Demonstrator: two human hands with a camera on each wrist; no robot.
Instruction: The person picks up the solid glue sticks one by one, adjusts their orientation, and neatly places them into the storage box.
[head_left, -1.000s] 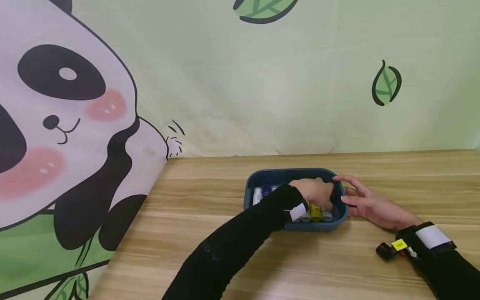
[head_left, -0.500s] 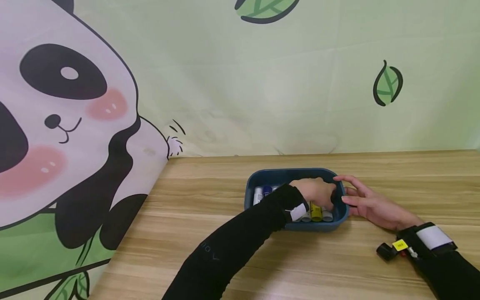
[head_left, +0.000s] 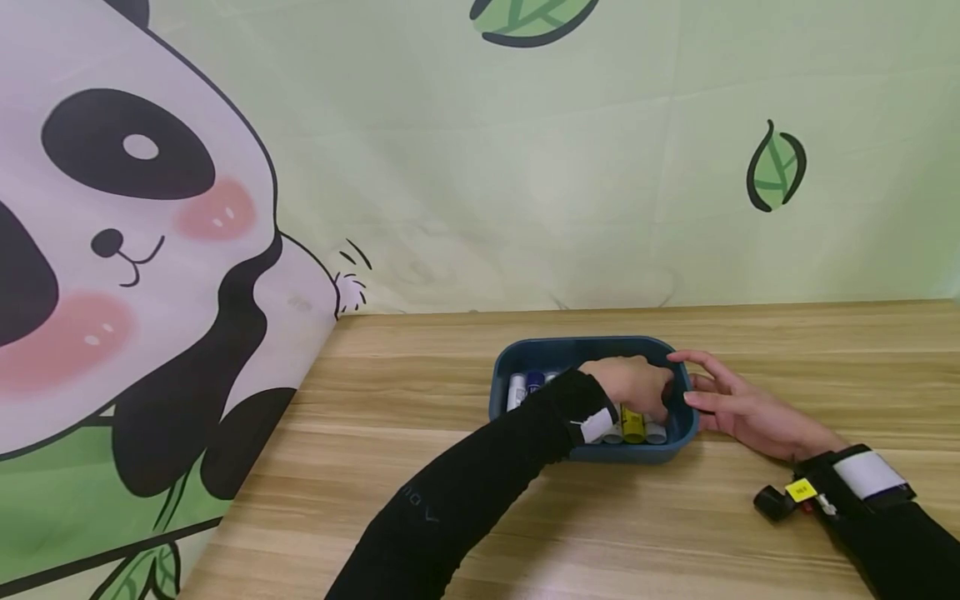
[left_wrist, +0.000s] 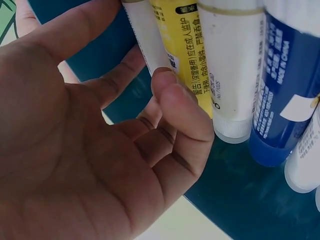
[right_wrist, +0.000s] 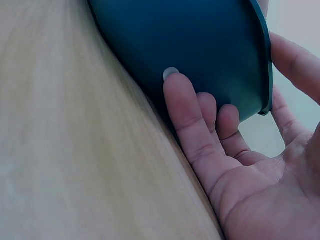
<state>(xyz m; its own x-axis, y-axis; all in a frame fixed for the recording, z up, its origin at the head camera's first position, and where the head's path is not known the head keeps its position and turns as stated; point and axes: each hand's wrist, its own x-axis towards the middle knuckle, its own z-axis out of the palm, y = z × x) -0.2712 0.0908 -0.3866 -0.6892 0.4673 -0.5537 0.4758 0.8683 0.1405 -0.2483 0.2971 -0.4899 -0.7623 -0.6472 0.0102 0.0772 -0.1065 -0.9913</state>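
My left hand [head_left: 626, 383] reaches into a dark blue plastic basket [head_left: 501, 358] from the left. In the left wrist view, the fingers of my left hand [left_wrist: 110, 135] curl about a white glue stick [left_wrist: 145, 37] at the end of a row, the thumb side by one part of it and a bent fingertip at its other end. Beside that lies a yellow glue stick [left_wrist: 182, 55], then a white and a blue one [left_wrist: 282, 85]. My right hand [head_left: 746, 412] rests against the basket's right end; in the right wrist view, extended fingers [right_wrist: 185, 105] press its outer wall [right_wrist: 185, 40].
The basket stands on a wood-grain table [head_left: 405, 375] near its back edge. Behind hangs a pale green cloth [head_left: 450, 167] with a panda and leaves printed on it. A small black camera [head_left: 772, 503] sticks out from the right wrist.
Both hands and the basket stay in place; only the head view has shifted very slightly.
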